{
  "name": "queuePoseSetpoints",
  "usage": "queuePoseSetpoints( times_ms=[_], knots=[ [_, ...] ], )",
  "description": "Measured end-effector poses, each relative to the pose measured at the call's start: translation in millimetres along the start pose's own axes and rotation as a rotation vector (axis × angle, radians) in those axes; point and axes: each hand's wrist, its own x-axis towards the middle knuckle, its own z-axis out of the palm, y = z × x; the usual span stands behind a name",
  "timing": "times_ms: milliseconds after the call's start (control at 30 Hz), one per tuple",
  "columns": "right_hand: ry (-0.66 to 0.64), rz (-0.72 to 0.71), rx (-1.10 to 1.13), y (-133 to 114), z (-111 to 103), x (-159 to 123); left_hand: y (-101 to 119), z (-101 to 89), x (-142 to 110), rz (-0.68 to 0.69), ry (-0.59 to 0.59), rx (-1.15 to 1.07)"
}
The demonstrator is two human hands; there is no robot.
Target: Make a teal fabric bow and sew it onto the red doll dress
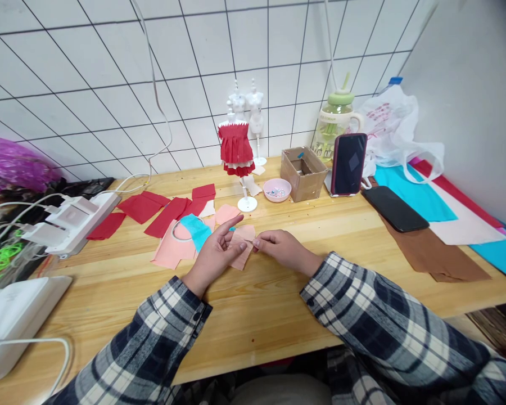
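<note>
- Above the middle of the wooden table (261,320), the left hand (213,250) has its index finger stretched out and its thumb held apart, with the other fingers curled loosely.
- Just beside it, the right hand (284,248) pinches a slim dark thing (249,241) between thumb and fingertips, pointing it toward the left thumb; it is too small to name, and I cannot tell whether that thumb touches it.
- Beneath the slim thing and partly behind the left hand lies a pale pink patch (241,262) of cloth.
- Left of that hand, a turquoise piece (197,230) lies across larger pink cloth (166,250), partly over a thin ring (181,240).
- Farther left, several red pieces (141,207) are spread, some overlapping.
- Beyond the hands stands a white dress form (247,203), upright, in a ruffled red dress (236,145).
- To its right, a pink bowl (278,199) holds small shiny bits (275,192), with a cardboard box (307,187) just beside it.
- Near the box, one phone (348,166) is propped upright; another phone (394,209) lies flat, partly on brown cloth (438,256).
</note>
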Motion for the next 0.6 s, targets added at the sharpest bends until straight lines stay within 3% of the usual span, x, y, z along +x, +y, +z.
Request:
queuePoseSetpoints(
  times_ms=[600],
  knots=[
    [-0.015, -0.002, 0.084, 0.3, 3.2, 1.7, -0.9, -0.2, 0.3, 0.006, 0.016, 0.055]
  ],
)
